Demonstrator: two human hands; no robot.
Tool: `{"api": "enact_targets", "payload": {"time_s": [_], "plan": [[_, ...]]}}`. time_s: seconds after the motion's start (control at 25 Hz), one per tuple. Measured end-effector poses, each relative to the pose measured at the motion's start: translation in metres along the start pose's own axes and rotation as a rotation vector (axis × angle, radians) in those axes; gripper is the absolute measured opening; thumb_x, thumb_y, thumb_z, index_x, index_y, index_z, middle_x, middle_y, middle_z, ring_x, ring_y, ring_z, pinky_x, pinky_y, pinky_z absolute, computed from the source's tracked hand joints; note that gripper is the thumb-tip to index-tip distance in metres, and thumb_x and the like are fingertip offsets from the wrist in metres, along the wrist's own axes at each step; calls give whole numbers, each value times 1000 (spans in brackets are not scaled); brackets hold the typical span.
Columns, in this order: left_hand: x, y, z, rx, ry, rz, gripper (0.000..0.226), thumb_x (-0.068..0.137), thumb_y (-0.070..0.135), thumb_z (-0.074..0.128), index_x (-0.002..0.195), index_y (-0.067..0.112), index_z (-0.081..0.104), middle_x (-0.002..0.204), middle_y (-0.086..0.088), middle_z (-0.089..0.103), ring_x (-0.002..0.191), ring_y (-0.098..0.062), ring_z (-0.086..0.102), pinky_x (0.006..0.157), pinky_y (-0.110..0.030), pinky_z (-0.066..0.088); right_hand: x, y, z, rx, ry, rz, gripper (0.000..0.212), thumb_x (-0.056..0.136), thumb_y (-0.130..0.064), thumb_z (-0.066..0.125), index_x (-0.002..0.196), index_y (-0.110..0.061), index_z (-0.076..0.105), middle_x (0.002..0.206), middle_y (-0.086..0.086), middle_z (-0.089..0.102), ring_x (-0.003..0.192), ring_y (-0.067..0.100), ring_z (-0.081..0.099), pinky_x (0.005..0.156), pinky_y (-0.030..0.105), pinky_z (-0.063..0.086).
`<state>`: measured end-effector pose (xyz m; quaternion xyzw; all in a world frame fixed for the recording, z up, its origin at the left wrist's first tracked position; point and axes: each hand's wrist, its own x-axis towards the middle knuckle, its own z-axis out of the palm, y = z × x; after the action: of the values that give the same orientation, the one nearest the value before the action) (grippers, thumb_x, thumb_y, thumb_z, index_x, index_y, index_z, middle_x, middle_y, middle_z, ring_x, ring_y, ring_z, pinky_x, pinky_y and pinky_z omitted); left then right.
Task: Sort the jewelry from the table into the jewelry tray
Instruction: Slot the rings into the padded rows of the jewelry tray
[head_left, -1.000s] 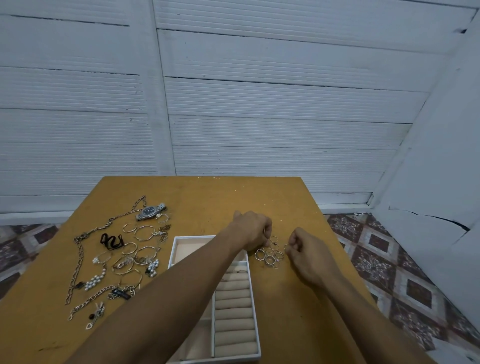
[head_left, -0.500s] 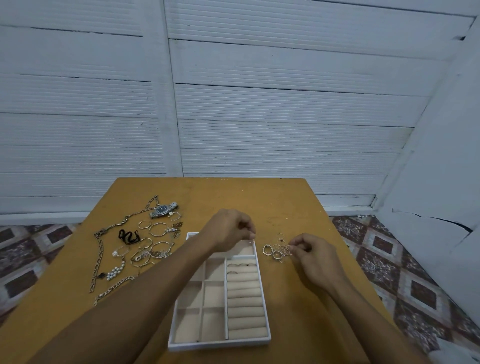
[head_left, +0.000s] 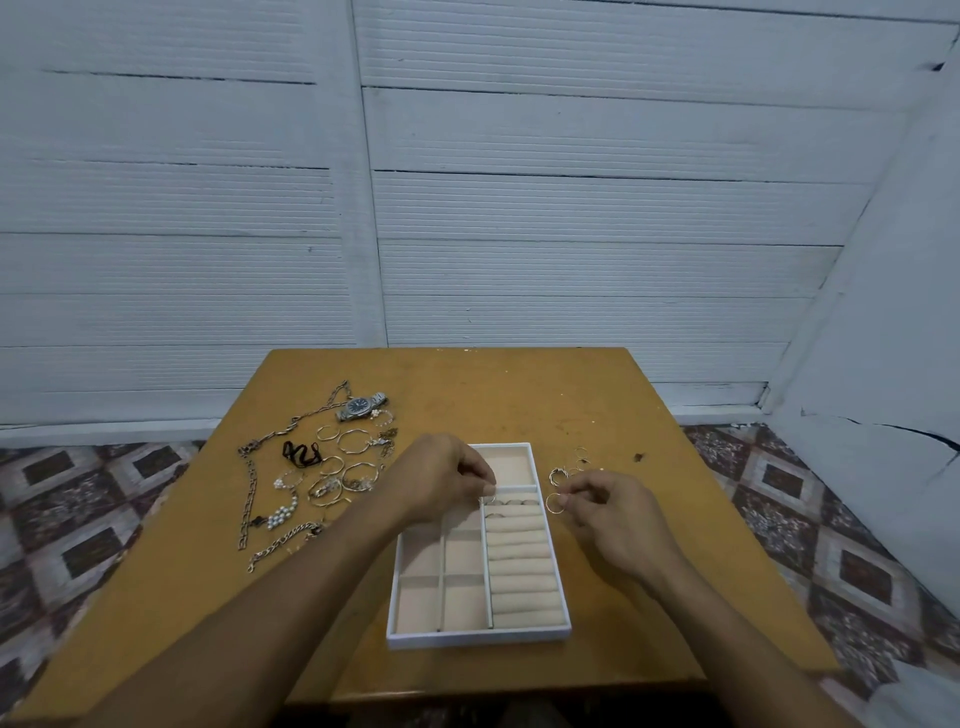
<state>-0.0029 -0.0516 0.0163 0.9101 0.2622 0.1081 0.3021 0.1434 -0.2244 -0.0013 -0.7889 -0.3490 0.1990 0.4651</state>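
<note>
A white jewelry tray (head_left: 478, 638) with beige lining lies on the yellow-brown table (head_left: 493, 395); its right side is a column of ring rolls (head_left: 522, 564). My left hand (head_left: 441, 480) pinches a small ring at the top rolls, where a few rings (head_left: 511, 503) sit in the slots. My right hand (head_left: 610, 514) holds a thin ring (head_left: 554, 503) just right of the tray. A small cluster of loose rings (head_left: 569, 467) lies beyond it.
Left of the tray lie a wristwatch (head_left: 361, 406), a long chain (head_left: 249, 483), several hoop bangles (head_left: 353, 441), a pearl piece (head_left: 283, 514), a black item (head_left: 302, 453) and a chain bracelet (head_left: 283, 540). White panelled wall behind; patterned floor on both sides.
My left hand moved from the loose rings back to the tray's top ring rolls with a ring. My right hand lifted a ring off the pile toward the tray. The camera tilted down.
</note>
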Motion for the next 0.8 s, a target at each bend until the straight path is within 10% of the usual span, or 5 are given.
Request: {"api": "enact_targets", "payload": {"time_s": [0.8], "plan": [[-7, 8, 28, 240, -5, 98, 17, 86, 30, 64, 100, 28, 74, 97, 4, 73, 94, -16, 62, 79, -34, 51, -13, -7, 5, -23, -18, 5, 20, 83, -9, 65, 71, -24, 70, 55, -9, 61, 56, 7, 53, 59, 25, 44]]}}
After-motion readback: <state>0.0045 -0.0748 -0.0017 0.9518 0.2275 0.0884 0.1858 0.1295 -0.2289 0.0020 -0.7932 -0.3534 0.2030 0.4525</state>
